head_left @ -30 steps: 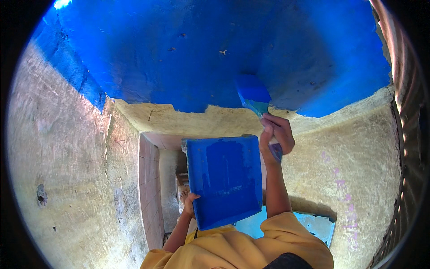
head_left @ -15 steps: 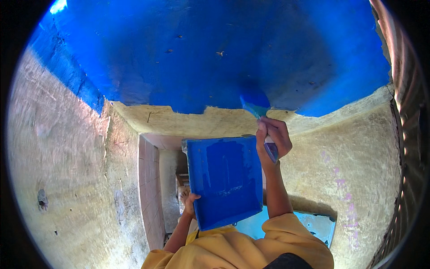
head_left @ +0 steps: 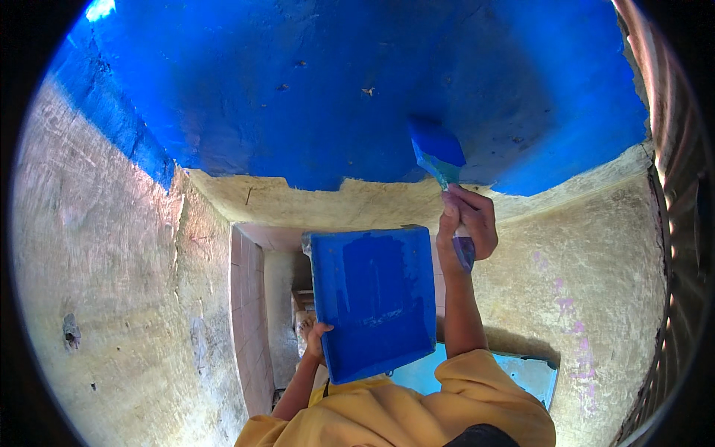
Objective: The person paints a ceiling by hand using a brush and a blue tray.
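In my right hand (head_left: 471,223) is a paintbrush (head_left: 439,153), its handle wrapped by my fingers and its blue-coated bristles pointing up at the wall. The bristles lie over the blue-painted part of the wall (head_left: 313,97), just above its ragged lower edge; whether they touch it I cannot tell. Low in front of me, my left hand (head_left: 319,341) grips the left side of a paint tray (head_left: 391,305), thumb over the rim and other fingers hidden beneath. Blue paint coats the tray's inside, with a wetter patch in its middle.
Bare, stained beige walls flank me on the left (head_left: 126,261) and right (head_left: 581,261). Below the blue paint runs an unpainted strip (head_left: 298,197). A light-blue panel (head_left: 525,376) shows beside my right arm. Corrugated sheeting (head_left: 689,246) edges the far right.
My right hand has shifted right with the paintbrush, and the bristles have moved right and slightly up along the painted wall. My left hand and the tray stay put.
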`<control>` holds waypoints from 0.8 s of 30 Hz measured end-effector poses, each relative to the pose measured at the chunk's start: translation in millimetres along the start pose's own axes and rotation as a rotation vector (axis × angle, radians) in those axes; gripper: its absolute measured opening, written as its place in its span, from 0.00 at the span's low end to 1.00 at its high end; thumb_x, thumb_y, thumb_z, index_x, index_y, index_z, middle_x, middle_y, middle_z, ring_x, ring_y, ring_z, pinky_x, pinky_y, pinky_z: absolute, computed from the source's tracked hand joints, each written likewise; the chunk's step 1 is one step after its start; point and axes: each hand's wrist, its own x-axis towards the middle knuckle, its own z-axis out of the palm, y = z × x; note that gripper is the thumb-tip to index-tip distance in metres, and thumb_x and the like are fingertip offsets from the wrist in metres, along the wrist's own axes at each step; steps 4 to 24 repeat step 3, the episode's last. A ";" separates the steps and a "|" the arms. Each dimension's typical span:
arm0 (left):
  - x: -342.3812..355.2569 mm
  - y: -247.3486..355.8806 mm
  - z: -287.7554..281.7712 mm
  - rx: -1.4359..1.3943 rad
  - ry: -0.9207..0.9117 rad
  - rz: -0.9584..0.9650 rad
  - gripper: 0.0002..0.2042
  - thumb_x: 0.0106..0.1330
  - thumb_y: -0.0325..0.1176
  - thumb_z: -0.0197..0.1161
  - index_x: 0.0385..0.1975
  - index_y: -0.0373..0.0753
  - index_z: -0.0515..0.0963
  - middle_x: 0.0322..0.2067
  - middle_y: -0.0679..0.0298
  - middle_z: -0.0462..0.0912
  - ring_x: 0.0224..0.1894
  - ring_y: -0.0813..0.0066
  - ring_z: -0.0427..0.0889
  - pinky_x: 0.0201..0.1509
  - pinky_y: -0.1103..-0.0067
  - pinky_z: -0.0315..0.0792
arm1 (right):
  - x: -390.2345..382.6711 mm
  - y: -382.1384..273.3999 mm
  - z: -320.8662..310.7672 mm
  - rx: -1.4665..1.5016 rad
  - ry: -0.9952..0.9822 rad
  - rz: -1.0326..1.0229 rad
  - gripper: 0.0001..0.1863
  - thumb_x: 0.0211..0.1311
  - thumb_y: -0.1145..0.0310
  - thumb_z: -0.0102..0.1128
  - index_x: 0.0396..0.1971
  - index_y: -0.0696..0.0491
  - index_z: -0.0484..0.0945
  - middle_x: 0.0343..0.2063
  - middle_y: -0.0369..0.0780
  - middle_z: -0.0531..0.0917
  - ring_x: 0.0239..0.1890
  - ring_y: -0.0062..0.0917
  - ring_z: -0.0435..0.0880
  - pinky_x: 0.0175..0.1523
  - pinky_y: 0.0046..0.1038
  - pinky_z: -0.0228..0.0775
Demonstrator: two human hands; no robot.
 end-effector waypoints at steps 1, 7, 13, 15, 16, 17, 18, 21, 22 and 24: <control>-0.5 0.4 -0.8 0.006 0.000 -0.008 0.29 0.44 0.39 0.58 0.49 0.35 0.68 0.36 0.54 0.77 0.37 0.60 0.77 0.44 0.66 0.74 | -1.0 0.5 -2.1 0.066 0.008 -0.007 0.03 0.51 0.76 0.64 0.27 0.58 0.81 0.32 0.42 0.81 0.34 0.27 0.83 0.36 0.22 0.77; 2.1 3.2 0.3 0.015 -0.008 -0.012 0.29 0.44 0.39 0.58 0.50 0.35 0.68 0.37 0.54 0.76 0.37 0.60 0.77 0.44 0.66 0.74 | -6.6 -2.9 -3.2 0.125 -0.065 -0.046 0.06 0.53 0.72 0.65 0.28 0.58 0.81 0.37 0.43 0.81 0.36 0.31 0.83 0.37 0.23 0.78; 2.1 3.2 0.3 0.015 -0.008 -0.012 0.29 0.44 0.39 0.58 0.50 0.35 0.68 0.37 0.54 0.76 0.37 0.60 0.77 0.44 0.66 0.74 | -6.6 -2.9 -3.2 0.125 -0.065 -0.046 0.06 0.53 0.72 0.65 0.28 0.58 0.81 0.37 0.43 0.81 0.36 0.31 0.83 0.37 0.23 0.78; 2.1 3.2 0.3 0.015 -0.008 -0.012 0.29 0.44 0.39 0.58 0.50 0.35 0.68 0.37 0.54 0.76 0.37 0.60 0.77 0.44 0.66 0.74 | -6.6 -2.9 -3.2 0.125 -0.065 -0.046 0.06 0.53 0.72 0.65 0.28 0.58 0.81 0.37 0.43 0.81 0.36 0.31 0.83 0.37 0.23 0.78; 2.1 3.2 0.3 0.015 -0.008 -0.012 0.29 0.44 0.39 0.58 0.50 0.35 0.68 0.37 0.54 0.76 0.37 0.60 0.77 0.44 0.66 0.74 | -6.6 -2.9 -3.2 0.125 -0.065 -0.046 0.06 0.53 0.72 0.65 0.28 0.58 0.81 0.37 0.43 0.81 0.36 0.31 0.83 0.37 0.23 0.78; 2.1 3.2 0.3 0.015 -0.008 -0.012 0.29 0.44 0.39 0.58 0.50 0.35 0.68 0.37 0.54 0.76 0.37 0.60 0.77 0.44 0.66 0.74 | -6.6 -2.9 -3.2 0.125 -0.065 -0.046 0.06 0.53 0.72 0.65 0.28 0.58 0.81 0.37 0.43 0.81 0.36 0.31 0.83 0.37 0.23 0.78; 2.1 3.2 0.3 0.015 -0.008 -0.012 0.29 0.44 0.39 0.58 0.50 0.35 0.68 0.37 0.54 0.76 0.37 0.60 0.77 0.44 0.66 0.74 | -6.6 -2.9 -3.2 0.125 -0.065 -0.046 0.06 0.53 0.72 0.65 0.28 0.58 0.81 0.37 0.43 0.81 0.36 0.31 0.83 0.37 0.23 0.78; 2.1 3.2 0.3 0.015 -0.008 -0.012 0.29 0.44 0.39 0.58 0.50 0.35 0.68 0.37 0.54 0.76 0.37 0.60 0.77 0.44 0.66 0.74 | -6.6 -2.9 -3.2 0.125 -0.065 -0.046 0.06 0.53 0.72 0.65 0.28 0.58 0.81 0.37 0.43 0.81 0.36 0.31 0.83 0.37 0.23 0.78; 2.1 3.2 0.3 0.015 -0.008 -0.012 0.29 0.44 0.39 0.58 0.50 0.35 0.68 0.37 0.54 0.76 0.37 0.60 0.77 0.44 0.66 0.74 | -6.6 -2.9 -3.2 0.125 -0.065 -0.046 0.06 0.53 0.72 0.65 0.28 0.58 0.81 0.37 0.43 0.81 0.36 0.31 0.83 0.37 0.23 0.78; 2.1 3.2 0.3 0.015 -0.008 -0.012 0.29 0.44 0.39 0.58 0.50 0.35 0.68 0.37 0.54 0.76 0.37 0.60 0.77 0.44 0.66 0.74 | -6.6 -2.9 -3.2 0.125 -0.065 -0.046 0.06 0.53 0.72 0.65 0.28 0.58 0.81 0.37 0.43 0.81 0.36 0.31 0.83 0.37 0.23 0.78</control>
